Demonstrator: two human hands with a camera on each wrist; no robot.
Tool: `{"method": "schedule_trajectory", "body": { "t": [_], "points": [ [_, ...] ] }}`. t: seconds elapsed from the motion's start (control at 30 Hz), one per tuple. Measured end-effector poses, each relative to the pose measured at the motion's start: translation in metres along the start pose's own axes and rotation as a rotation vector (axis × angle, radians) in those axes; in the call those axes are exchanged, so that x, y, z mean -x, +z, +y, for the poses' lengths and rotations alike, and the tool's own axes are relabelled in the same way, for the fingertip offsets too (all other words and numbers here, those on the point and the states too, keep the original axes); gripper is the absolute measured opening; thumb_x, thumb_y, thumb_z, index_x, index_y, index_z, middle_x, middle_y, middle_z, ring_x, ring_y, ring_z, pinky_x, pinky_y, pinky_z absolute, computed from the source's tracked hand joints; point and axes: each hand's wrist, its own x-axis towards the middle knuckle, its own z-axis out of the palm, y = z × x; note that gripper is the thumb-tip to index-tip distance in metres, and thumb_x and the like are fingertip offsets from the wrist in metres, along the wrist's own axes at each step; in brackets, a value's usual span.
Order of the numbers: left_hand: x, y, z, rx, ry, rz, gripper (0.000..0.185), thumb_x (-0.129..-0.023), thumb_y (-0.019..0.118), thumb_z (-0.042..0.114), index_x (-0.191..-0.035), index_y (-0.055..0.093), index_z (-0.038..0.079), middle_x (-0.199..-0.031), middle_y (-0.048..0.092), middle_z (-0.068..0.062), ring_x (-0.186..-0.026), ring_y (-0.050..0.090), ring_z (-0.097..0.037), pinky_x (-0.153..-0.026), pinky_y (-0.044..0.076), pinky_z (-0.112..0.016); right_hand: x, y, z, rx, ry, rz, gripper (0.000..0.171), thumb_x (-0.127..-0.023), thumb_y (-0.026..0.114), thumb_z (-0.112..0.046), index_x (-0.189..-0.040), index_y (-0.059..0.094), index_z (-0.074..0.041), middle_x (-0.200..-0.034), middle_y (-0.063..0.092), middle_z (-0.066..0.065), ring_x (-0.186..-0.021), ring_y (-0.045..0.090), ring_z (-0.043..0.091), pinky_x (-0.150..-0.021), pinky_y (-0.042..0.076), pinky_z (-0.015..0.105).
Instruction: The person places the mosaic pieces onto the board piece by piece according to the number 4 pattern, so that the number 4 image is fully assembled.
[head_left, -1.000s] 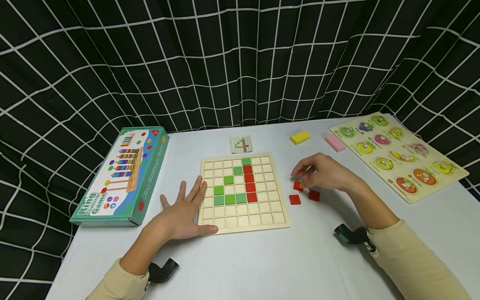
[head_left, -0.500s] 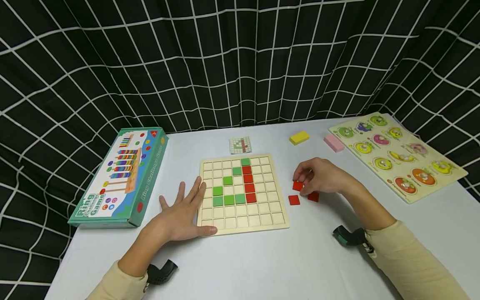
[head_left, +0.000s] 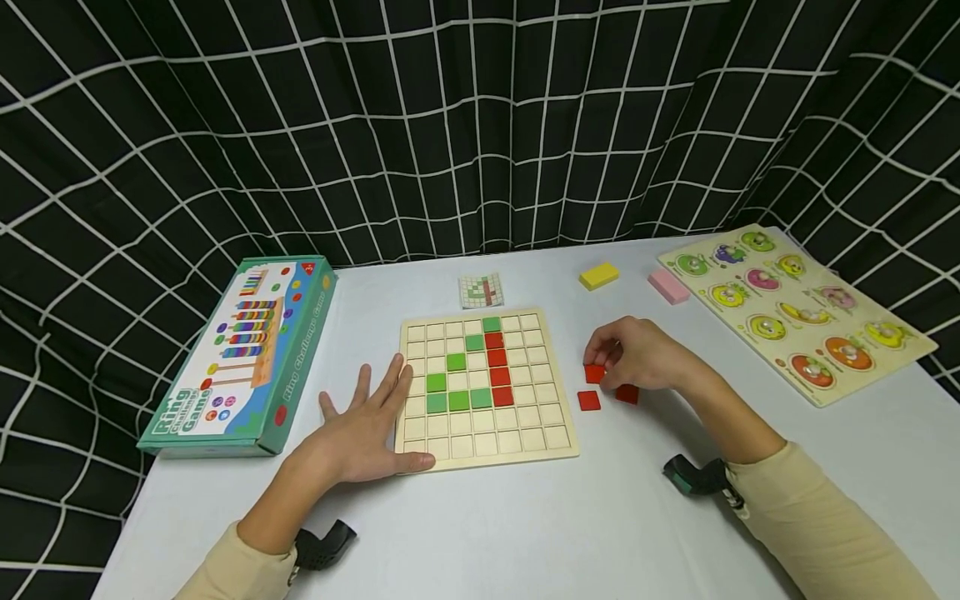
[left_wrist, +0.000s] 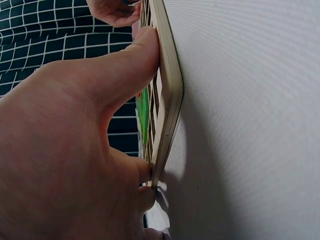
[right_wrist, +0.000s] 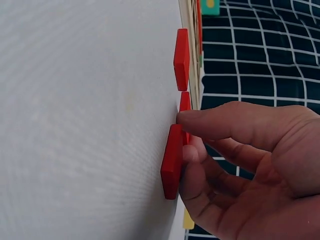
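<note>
Fingers of left hand [head_left: 358,433] spread flat, thumb pressed against near-left edge of wooden grid board [head_left: 525,442], right hand [head_left: 645,357] fingertips pinching a red tile [head_left: 595,373] on white table [head_left: 525,533] just right of board, two more red tiles beside, yellow block [head_left: 598,275] beyond.

Grid board [head_left: 487,442]: pale unfinished-looking wood, matt, smooth edges, showing a plain sanded rim in the left wrist view. Red tiles [head_left: 589,400]: painted wood or plastic, cannot tell which, showing a slight satin sheen. Desk [head_left: 525,525]: covered in matt white, finely textured sheet. Game box [head_left: 240,358]: printed cardboard, lightly glossy. Backdrop [head_left: 450,125]: hanging black cloth, draping in soft folds.
</note>
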Motion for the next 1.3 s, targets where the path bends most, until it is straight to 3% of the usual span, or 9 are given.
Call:
{"method": "schedule_trajectory", "body": {
  "t": [0.73, 1.3],
  "points": [
    [-0.001, 0.000, 0.000, 0.001, -0.014, -0.012, 0.128, -0.081, 0.070, 0.077, -0.169, 0.006, 0.011, -0.177, -0.006, -0.005, -0.159, -0.001, -0.052, -0.099, 0.002, -0.095, -0.001, -0.002, -0.004, -0.022, -0.016, 0.027, 0.028, -0.073, 0.079, 0.005, -0.096, 0.079, -0.009, -0.081, 0.069, 0.003, -0.079, 0.061, 0.020, -0.067, 0.052, 0.030],
    [-0.002, 0.001, 0.000, 0.017, -0.006, -0.013, 0.127, -0.081, 0.071, 0.076, -0.169, 0.006, 0.011, -0.177, -0.006, -0.005, -0.159, -0.002, -0.052, -0.098, 0.002, -0.095, -0.003, 0.010, -0.035, -0.078, -0.035, 0.014, 0.023, -0.077, 0.085, -0.001, -0.097, 0.081, -0.011, -0.087, 0.074, 0.004, -0.082, 0.063, 0.021, -0.074, 0.055, 0.032]
  ]
}}
